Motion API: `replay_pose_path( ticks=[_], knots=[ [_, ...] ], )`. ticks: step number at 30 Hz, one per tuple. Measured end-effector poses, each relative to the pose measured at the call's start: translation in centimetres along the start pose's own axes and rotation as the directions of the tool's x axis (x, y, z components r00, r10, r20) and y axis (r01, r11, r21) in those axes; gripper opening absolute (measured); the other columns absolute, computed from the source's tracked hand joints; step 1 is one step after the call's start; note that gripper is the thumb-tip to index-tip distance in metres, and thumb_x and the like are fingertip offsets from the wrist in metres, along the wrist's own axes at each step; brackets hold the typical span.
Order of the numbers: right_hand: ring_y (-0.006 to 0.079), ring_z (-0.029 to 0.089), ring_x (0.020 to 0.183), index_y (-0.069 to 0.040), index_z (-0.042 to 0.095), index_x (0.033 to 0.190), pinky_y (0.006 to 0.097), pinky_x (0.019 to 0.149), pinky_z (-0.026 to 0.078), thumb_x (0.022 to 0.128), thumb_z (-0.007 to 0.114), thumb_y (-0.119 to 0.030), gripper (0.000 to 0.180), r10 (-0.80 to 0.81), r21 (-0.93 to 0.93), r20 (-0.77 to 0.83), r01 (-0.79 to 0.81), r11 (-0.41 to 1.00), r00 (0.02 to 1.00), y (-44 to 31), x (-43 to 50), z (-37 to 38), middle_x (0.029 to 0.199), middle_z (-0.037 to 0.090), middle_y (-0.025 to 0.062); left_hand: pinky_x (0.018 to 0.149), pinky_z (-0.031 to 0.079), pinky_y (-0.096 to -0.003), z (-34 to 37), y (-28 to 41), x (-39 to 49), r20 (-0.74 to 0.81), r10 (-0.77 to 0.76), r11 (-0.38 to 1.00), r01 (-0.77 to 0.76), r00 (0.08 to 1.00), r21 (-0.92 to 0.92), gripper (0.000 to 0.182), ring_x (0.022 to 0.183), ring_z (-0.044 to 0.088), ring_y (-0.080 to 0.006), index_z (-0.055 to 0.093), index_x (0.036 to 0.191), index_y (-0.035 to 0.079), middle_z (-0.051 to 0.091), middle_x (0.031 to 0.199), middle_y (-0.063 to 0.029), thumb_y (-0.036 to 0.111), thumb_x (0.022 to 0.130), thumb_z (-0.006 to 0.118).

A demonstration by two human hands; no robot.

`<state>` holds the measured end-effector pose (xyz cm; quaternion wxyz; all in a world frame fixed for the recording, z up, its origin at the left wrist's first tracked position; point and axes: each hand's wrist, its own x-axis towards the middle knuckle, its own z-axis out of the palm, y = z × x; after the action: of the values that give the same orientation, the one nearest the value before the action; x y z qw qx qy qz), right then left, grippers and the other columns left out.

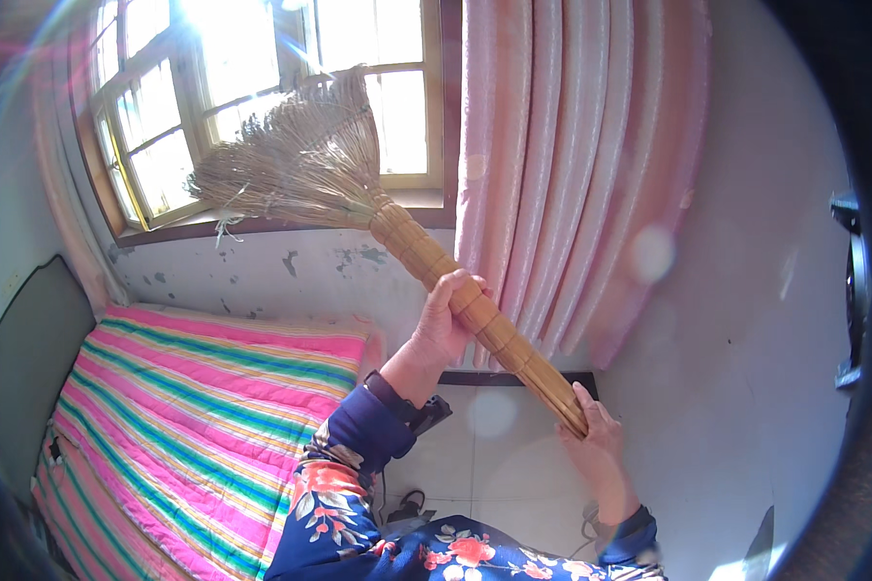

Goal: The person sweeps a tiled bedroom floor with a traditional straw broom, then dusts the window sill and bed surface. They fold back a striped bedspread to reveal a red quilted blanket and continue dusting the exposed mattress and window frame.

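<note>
A straw broom (400, 232) is held up slantwise in front of me, its frayed bristles spread before the window at the upper left. My left hand (447, 316) wraps around the middle of its thick bound handle. Lower right, my right hand (596, 439) grips the handle's end. A pale strip of string or torn fibre dangles from the bristles' lower edge. Whether the bristles touch the window I cannot tell.
A sunlit wooden-framed window (436, 109) fills the upper left, beside a pink curtain (545, 181). At left lies a bed with a striped quilt (211, 414) and grey headboard (33, 334). Paint peels from the wall (261, 269) under the sill. Pale tiles cover the floor (443, 450).
</note>
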<state>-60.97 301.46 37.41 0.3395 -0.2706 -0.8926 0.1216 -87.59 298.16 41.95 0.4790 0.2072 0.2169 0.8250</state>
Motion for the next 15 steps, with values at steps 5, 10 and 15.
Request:
replay_pose_path(
  ticks=[5, 10, 15],
  knots=[
    [0.0272, 0.055, 0.057, -0.011, 0.042, 0.123, 0.0359, 0.054, 0.046, 0.071, 0.065, -0.024, 0.058, -0.206, -0.052, -0.093, 0.201, 0.978, 0.974, -3.3, 9.5, 4.2, 0.074, 0.052, 0.0099, 0.070, 0.046, -0.0363, -2.4, 8.5, 5.8, 0.104, 0.260, 0.965, -0.261, 0.960, -0.011, 0.020, 0.076, 0.053, -0.0205, 0.050, 0.081, 0.010, 0.053, 0.076, -0.0066, 0.027, 0.074, 0.058],
    [0.0319, 0.057, 0.070, -0.011, 0.040, 0.125, 0.0385, 0.061, 0.047, 0.074, 0.062, -0.022, 0.056, -0.115, -0.016, -0.038, 0.114, 0.993, 0.993, -7.3, 18.3, 8.6, 0.084, 0.056, 0.0150, 0.067, 0.048, -0.0375, -4.1, 17.2, 13.1, 0.073, 0.226, 0.973, -0.228, 0.971, 0.025, 0.022, 0.075, 0.054, -0.0190, 0.049, 0.082, 0.009, 0.053, 0.074, -0.0057, 0.027, 0.074, 0.058],
    [0.0375, 0.056, 0.085, -0.008, 0.039, 0.124, 0.0383, 0.073, 0.047, 0.074, 0.061, -0.018, 0.055, 0.032, 0.100, -0.016, -0.030, 0.994, 0.999, -5.6, 17.6, 10.9, 0.098, 0.056, 0.0217, 0.068, 0.048, -0.0385, -6.8, 13.3, 18.5, 0.001, -0.008, 0.992, 0.008, 1.000, 0.126, 0.028, 0.071, 0.055, -0.0213, 0.048, 0.085, 0.006, 0.054, 0.073, -0.0080, 0.027, 0.072, 0.060]
  ],
)
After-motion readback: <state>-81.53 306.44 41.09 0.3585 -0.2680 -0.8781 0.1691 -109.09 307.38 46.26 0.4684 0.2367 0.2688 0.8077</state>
